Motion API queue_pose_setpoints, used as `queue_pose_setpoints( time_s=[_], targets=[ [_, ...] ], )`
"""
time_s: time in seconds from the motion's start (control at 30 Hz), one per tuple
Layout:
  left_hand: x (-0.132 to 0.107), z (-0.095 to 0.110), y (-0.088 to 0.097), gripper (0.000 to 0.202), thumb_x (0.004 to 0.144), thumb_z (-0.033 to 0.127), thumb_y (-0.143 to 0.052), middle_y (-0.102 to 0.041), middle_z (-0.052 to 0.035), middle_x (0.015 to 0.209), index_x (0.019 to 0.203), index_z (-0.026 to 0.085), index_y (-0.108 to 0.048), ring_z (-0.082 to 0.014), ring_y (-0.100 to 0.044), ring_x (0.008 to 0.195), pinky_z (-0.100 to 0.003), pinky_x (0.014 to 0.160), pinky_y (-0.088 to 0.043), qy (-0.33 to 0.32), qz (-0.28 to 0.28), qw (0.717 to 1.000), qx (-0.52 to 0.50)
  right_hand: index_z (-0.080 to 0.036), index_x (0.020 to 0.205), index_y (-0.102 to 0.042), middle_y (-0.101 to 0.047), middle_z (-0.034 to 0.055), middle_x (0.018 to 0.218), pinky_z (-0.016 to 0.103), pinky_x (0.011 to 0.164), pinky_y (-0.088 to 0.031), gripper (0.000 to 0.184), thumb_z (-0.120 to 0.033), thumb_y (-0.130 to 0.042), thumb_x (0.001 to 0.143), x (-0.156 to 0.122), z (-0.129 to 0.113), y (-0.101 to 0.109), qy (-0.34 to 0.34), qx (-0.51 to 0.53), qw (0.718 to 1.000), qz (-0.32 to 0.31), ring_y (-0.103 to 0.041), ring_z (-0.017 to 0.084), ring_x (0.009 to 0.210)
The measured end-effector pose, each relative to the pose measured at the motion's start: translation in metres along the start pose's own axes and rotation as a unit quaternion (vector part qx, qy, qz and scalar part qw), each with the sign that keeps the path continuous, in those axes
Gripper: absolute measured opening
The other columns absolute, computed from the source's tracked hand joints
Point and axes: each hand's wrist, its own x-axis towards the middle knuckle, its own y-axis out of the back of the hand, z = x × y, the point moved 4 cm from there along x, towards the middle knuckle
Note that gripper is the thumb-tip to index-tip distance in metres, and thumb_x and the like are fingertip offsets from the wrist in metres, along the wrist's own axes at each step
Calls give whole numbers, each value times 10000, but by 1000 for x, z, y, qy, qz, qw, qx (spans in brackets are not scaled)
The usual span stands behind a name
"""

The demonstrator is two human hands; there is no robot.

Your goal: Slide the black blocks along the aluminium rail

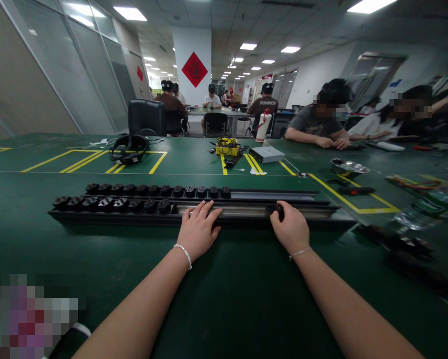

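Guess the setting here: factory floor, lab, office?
Likely an assembly workshop: green work tables marked with yellow tape, a long black rail loaded with small black parts under both hands, and other people seated working at neighbouring tables.

A long black rail (246, 212) lies crosswise on the table, black knobs (111, 203) lining its left half.

Your two bare arms reach forward, your left hand (198, 230) lies flat, fingers spread, your right hand (291, 228) curls shut

Black knobs (134, 204) line a black rail (246, 213) on a dark green table (227, 279) striped with yellow lines (358, 199).
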Motion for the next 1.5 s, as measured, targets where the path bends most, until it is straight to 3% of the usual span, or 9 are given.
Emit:
queue_pose_setpoints(
  time_s=[1.5],
  targets=[
    [0,1,2,430,792,356,-481,-388,-21,1378,1221,331,-449,-234,-296,1282,-433,992,-261,0,-3,1000,4,-133,1006,-553,-622,98,876,339,761,-406,313,-238,-406,750,0,6,-1,-24,-13,1000,1,-557,218,826]
  ],
)
